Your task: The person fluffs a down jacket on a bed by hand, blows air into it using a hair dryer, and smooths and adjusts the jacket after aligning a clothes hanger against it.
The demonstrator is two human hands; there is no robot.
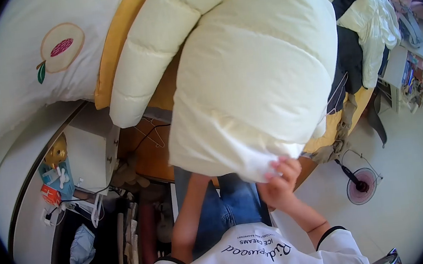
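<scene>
A cream puffer jacket (251,66) hangs in front of me, its quilted body puffed out and one sleeve (145,61) dangling on the left. My right hand (282,178) pinches the jacket's lower edge at the right, with fingers closed on the fabric. On the other side, my left forearm (191,211) reaches up beneath the hem. The jacket covers my left hand, so its fingers cannot be made out.
Behind the jacket is a bed with a yellow sheet (325,138), a peach-print pillow (66,49) and piled clothes (374,37). A wire hanger (152,133) lies left. A white cabinet (87,155) stands at left; a round pinkish object (361,187) is on the floor.
</scene>
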